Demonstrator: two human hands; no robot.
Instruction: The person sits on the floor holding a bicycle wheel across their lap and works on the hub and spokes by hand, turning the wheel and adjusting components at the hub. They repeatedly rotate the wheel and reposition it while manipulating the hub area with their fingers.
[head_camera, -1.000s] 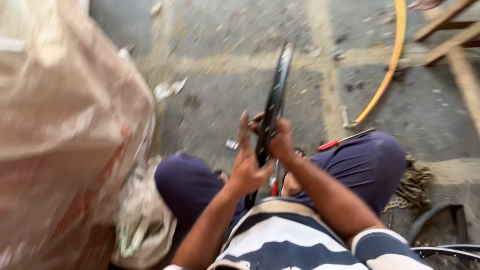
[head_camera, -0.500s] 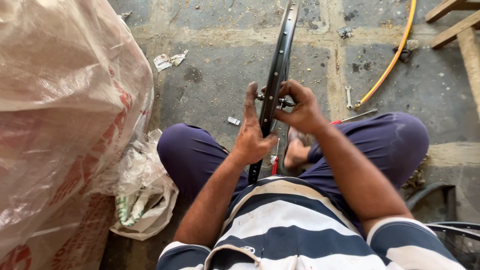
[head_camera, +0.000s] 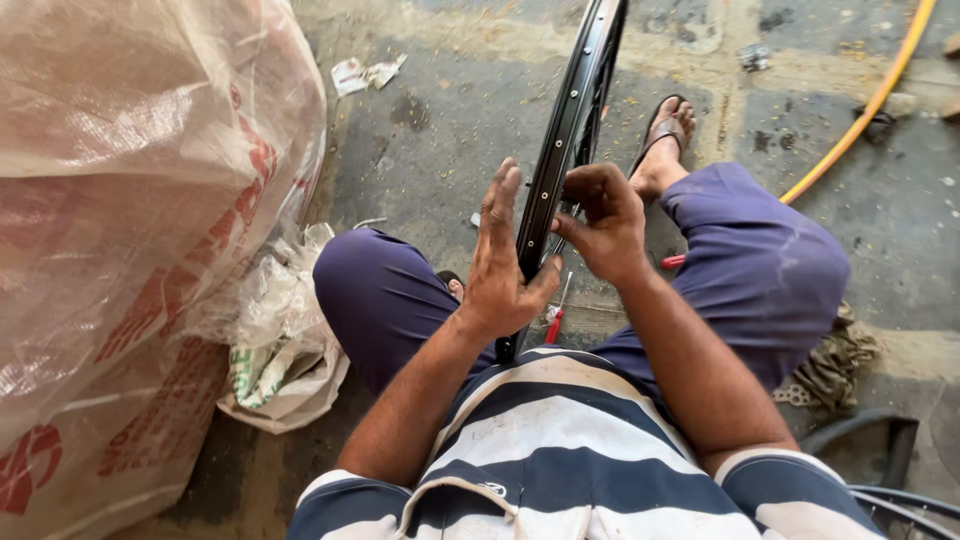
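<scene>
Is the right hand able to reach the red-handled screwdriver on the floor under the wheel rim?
Probably yes: the right hand is on the rim, just above the red-handled screwdriver, with open space between the knees.

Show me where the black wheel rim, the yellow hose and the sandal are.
black wheel rim (head_camera: 575, 110), head view, on its inner channel above the hands.
yellow hose (head_camera: 868, 105), head view, mid-length on the floor.
sandal (head_camera: 668, 128), head view, on its strap.

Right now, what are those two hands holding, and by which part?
A black bicycle wheel rim standing on edge between the knees. The left hand presses flat against its left side, thumb hooked under; the right hand grips its right side, fingers curled at the rim.
</scene>
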